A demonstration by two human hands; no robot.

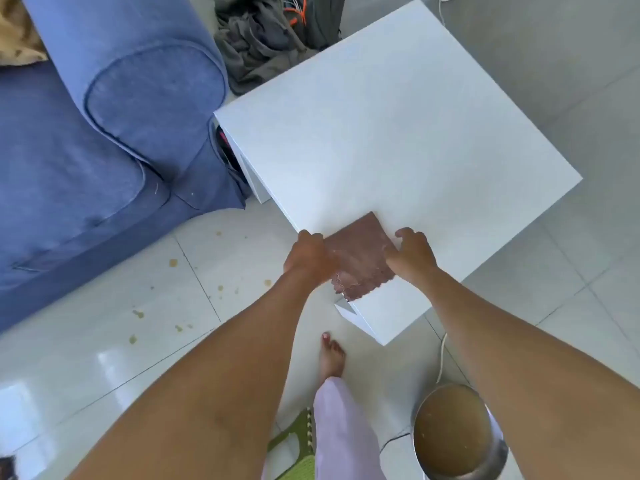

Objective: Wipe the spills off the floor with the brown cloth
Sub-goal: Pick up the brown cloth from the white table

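Note:
The brown cloth (362,252) lies folded on the near edge of the white table (381,126), its frayed end hanging over the edge. My left hand (306,252) grips the cloth's left side. My right hand (412,252) holds its right side, fingers curled on the fabric. Several small yellowish-brown spills (173,262) dot the glossy white tiled floor to the left of the table, between it and the sofa.
A blue sofa (104,133) fills the left. A pile of grey clothes (263,46) lies behind the table. A metal bowl of brown liquid (453,431) stands on the floor at lower right, near a white cable (441,358). My bare foot (332,355) and a green mat (294,445) are below.

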